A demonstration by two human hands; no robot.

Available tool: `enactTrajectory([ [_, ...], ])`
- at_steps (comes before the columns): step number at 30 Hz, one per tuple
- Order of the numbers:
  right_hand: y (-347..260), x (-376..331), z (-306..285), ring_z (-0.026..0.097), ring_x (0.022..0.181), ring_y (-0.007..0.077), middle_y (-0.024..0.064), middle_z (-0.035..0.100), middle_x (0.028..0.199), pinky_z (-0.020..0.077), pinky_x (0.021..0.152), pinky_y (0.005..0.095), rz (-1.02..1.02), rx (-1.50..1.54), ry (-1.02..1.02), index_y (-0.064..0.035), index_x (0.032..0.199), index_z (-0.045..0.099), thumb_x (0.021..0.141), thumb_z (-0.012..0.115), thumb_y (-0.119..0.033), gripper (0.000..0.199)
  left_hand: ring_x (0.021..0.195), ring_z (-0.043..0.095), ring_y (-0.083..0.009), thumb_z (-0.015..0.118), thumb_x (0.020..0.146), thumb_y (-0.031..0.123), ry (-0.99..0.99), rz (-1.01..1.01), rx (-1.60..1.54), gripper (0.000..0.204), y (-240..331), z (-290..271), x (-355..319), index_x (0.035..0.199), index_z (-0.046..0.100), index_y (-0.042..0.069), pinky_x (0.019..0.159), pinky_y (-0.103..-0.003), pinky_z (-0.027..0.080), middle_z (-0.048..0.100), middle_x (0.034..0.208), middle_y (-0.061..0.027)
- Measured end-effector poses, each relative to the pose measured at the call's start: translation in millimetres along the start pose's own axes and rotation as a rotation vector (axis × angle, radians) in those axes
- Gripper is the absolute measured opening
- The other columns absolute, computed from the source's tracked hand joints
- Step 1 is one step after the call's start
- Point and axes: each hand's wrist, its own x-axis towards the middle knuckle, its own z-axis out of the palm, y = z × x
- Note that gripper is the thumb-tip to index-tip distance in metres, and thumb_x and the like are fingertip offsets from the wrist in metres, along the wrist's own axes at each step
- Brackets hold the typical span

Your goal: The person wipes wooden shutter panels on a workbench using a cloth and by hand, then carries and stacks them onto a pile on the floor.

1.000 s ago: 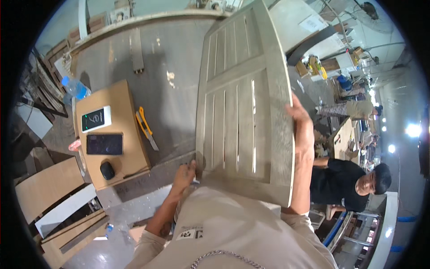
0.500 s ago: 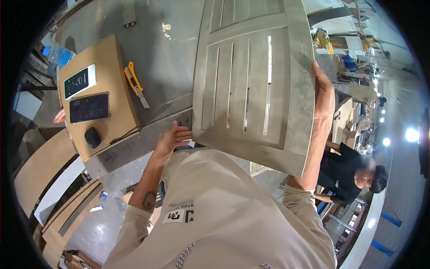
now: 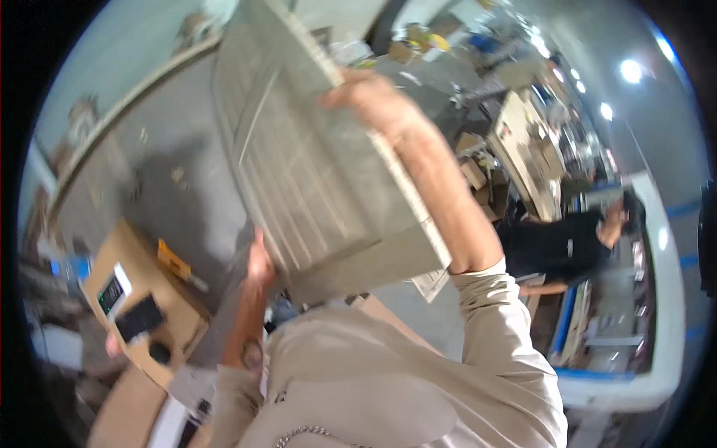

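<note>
A grey-brown wooden door panel with narrow slots stands tilted in front of me, blurred by motion. Gripping its upper right edge is my right hand, the forearm running along the panel's side. My left hand is at the lower left edge, its fingers partly hidden by the panel and smeared; it appears to hold that edge. Left of that hand, a yellow utility knife lies beside a brown cardboard box. On the box are a white-framed phone, a dark phone and a small black case.
A grey tabletop stretches beyond the box, with small scraps on it. A water bottle is at the far left. On the right, a person in black is near a workbench amid boxes and clutter.
The panel has tilted and shifted left, its edge now facing me more. My right hand has moved up and left along its edge; my left hand has come to its left edge. The view has turned.
</note>
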Motion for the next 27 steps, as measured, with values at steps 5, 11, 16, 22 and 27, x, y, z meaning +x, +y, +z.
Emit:
enactTrajectory([
  [5,33,-92,-37,0.056,0.107,0.0222,0.0158,0.064,0.11,0.0411,0.095,0.0332,-0.099,0.097,0.025,-0.0005,0.123,0.054,0.08,0.06,-0.013,0.045,0.125,0.043,-0.0257,0.031,0.1,0.049,-0.039,-0.03,-0.202,0.059,-33,31,0,0.141,0.036,0.007,0.108,-0.04,0.032,0.046,0.139,-0.0099],
  [11,95,-305,-74,0.06,0.094,0.0368,0.021,0.061,0.105,0.0463,0.082,0.043,-0.246,0.097,0.415,-0.0031,0.127,0.045,0.092,0.053,-0.02,0.04,0.121,0.045,-0.0259,0.034,0.099,0.05,-0.535,-0.084,-0.127,0.059,-49,97,32,0.137,0.039,0.005,0.108,-0.042,0.032,0.049,0.132,-0.0122],
  [16,132,-521,-2,0.062,0.088,0.0293,0.0163,0.062,0.095,0.0469,0.075,0.0387,-0.01,0.224,1.011,-0.0014,0.111,0.054,0.093,0.057,-0.025,0.029,0.123,0.043,-0.0257,0.036,0.099,0.049,-1.458,-0.573,-0.365,0.061,-65,210,0,0.139,0.037,0.003,0.109,-0.042,0.031,0.046,0.135,-0.0137],
  [22,235,-656,185,0.042,0.073,0.0096,-0.0001,0.05,0.075,0.0389,0.065,0.0274,0.615,0.483,2.178,-0.0005,0.089,0.057,0.097,0.052,-0.03,0.031,0.126,0.041,-0.0255,0.039,0.097,0.054,-0.869,-0.083,0.779,0.072,-212,275,-103,0.14,0.035,-0.003,0.107,-0.039,0.031,0.04,0.142,-0.0156],
  [27,322,-707,358,0.037,0.072,0.011,0.0,0.042,0.071,0.037,0.065,0.0288,1.295,0.808,2.573,-0.0002,0.076,0.05,0.098,0.049,-0.04,0.046,0.062,0.039,-0.0186,0.045,0.095,0.056,-0.979,0.301,1.688,0.069,-378,235,-188,0.06,0.05,-0.003,0.059,-0.039,0.037,0.046,0.058,-0.0053],
])
